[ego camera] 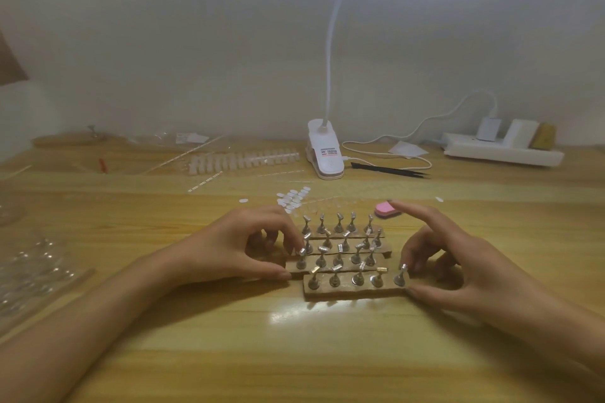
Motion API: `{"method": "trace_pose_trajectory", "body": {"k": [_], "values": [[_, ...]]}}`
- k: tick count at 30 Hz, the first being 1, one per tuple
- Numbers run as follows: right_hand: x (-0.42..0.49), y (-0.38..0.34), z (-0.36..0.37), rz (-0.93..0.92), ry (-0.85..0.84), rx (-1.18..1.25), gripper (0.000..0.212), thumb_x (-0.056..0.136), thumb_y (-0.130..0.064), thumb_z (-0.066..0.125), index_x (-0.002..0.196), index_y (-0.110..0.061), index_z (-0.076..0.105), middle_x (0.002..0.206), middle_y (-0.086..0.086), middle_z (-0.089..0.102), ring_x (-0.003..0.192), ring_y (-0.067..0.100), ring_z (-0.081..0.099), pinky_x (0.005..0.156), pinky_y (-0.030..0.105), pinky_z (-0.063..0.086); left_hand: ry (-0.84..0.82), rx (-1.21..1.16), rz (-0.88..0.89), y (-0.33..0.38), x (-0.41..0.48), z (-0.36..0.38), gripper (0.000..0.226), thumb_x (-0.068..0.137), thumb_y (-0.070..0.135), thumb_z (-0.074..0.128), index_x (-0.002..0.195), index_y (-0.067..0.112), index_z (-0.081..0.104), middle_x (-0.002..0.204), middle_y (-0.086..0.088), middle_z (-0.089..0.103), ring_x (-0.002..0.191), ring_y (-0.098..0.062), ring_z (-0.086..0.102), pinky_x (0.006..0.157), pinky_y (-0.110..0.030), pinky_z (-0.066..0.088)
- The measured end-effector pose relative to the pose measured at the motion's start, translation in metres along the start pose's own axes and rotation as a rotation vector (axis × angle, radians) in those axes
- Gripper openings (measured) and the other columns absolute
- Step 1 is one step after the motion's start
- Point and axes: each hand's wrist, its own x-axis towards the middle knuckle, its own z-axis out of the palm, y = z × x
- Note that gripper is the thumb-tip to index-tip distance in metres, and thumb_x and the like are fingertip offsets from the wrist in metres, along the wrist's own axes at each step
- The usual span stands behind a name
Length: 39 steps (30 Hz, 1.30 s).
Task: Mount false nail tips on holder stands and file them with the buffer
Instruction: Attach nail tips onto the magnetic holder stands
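Several metal holder stands [340,250] stand in rows on brown base strips [352,292] in the middle of the wooden table. My left hand [235,247] grips the left end of the strips, thumb on the front edge, fingers by a stand. My right hand [448,267] holds the right end of the nearest strip, with its index finger stretched out above the pink buffer [386,209] behind the stands. A pile of white adhesive dots [293,198] lies just behind the stands. A row of clear false nail tips [244,161] lies further back.
A white clip lamp [325,150] with its cable stands at the back centre, black tweezers [391,170] to its right, and a white power strip [502,149] at the back right. Clear plastic packaging [36,271] lies along the left edge.
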Motion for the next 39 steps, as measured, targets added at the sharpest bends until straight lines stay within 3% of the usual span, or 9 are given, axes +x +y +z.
{"method": "trace_pose_trajectory", "body": {"k": [5,12,18,20,23,26,28,32,39], "values": [[0.000,0.000,0.003,0.024,-0.012,0.016,0.093,0.078,-0.005,0.082,0.144,-0.050,0.033,0.095,-0.012,0.064,0.087,0.015,0.061,0.069,0.013,0.048,0.069,-0.089,-0.018,0.004,0.003,0.005,0.015,0.078,0.035,0.078,0.091,0.029,0.075,0.095,0.010,0.066,0.076,-0.018,0.055,0.062,-0.031,0.043],[0.002,-0.005,0.006,0.053,-0.024,0.031,0.094,0.078,-0.002,0.081,0.145,-0.047,0.032,0.095,-0.013,0.063,0.085,0.014,0.060,0.066,0.013,0.047,0.103,-0.016,0.068,0.008,0.003,0.009,0.007,0.081,0.022,0.079,0.083,0.020,0.073,0.089,0.008,0.065,0.072,-0.012,0.055,0.062,-0.015,0.040],[0.003,-0.009,0.009,0.062,-0.055,0.005,0.092,0.075,-0.018,0.086,0.143,-0.051,0.034,0.099,-0.016,0.062,0.093,0.009,0.062,0.068,0.016,0.049,0.145,0.084,0.201,0.013,0.001,0.011,0.009,0.080,0.019,0.078,0.078,0.019,0.069,0.087,0.009,0.060,0.070,-0.008,0.050,0.061,-0.008,0.036],[0.007,-0.016,0.005,0.042,-0.061,0.039,0.075,0.073,-0.033,0.082,0.136,-0.049,0.045,0.101,-0.019,0.061,0.097,0.006,0.060,0.068,0.015,0.049,0.161,0.071,0.222,0.014,0.001,0.010,0.011,0.080,0.016,0.079,0.077,0.016,0.069,0.090,0.007,0.063,0.071,-0.009,0.053,0.058,-0.012,0.038],[0.016,-0.024,-0.004,0.004,-0.033,0.031,0.041,0.077,-0.048,0.068,0.118,-0.044,0.064,0.104,-0.018,0.066,0.098,0.008,0.062,0.067,0.020,0.049,0.217,-0.065,0.151,0.012,0.002,0.005,0.009,0.083,0.023,0.077,0.081,0.024,0.069,0.093,0.005,0.068,0.072,-0.024,0.061,0.049,-0.037,0.043],[0.028,-0.029,-0.009,-0.008,-0.013,-0.067,0.020,0.083,-0.030,0.074,0.102,-0.038,0.070,0.097,-0.020,0.069,0.087,0.006,0.064,0.059,0.019,0.045,0.243,-0.117,0.128,0.008,0.001,0.002,0.004,0.083,0.027,0.073,0.084,0.025,0.070,0.092,0.004,0.070,0.073,-0.026,0.062,0.050,-0.039,0.044],[0.035,-0.029,-0.007,-0.007,-0.025,-0.123,0.022,0.081,-0.017,0.080,0.093,-0.033,0.072,0.088,-0.019,0.069,0.079,0.004,0.062,0.059,0.011,0.041,0.215,-0.107,0.114,0.007,0.001,0.002,0.005,0.084,0.026,0.073,0.086,0.021,0.071,0.093,0.005,0.070,0.075,-0.021,0.064,0.051,-0.039,0.046],[0.040,-0.029,0.002,0.032,-0.044,-0.112,0.022,0.078,-0.015,0.084,0.084,-0.029,0.068,0.077,-0.016,0.069,0.066,0.004,0.060,0.057,0.010,0.041,0.143,-0.047,0.102,0.006,0.000,0.003,0.007,0.084,0.015,0.077,0.086,0.020,0.072,0.091,0.008,0.070,0.078,-0.019,0.066,0.052,-0.043,0.047],[0.043,-0.029,0.003,0.119,0.021,0.052,0.009,0.086,-0.020,0.074,0.084,-0.019,0.065,0.074,-0.005,0.073,0.057,0.009,0.067,0.049,0.013,0.044,0.094,-0.032,0.093,0.005,0.001,0.007,0.007,0.087,0.014,0.075,0.087,0.020,0.073,0.091,0.006,0.070,0.080,-0.019,0.066,0.056,-0.027,0.045]]}}
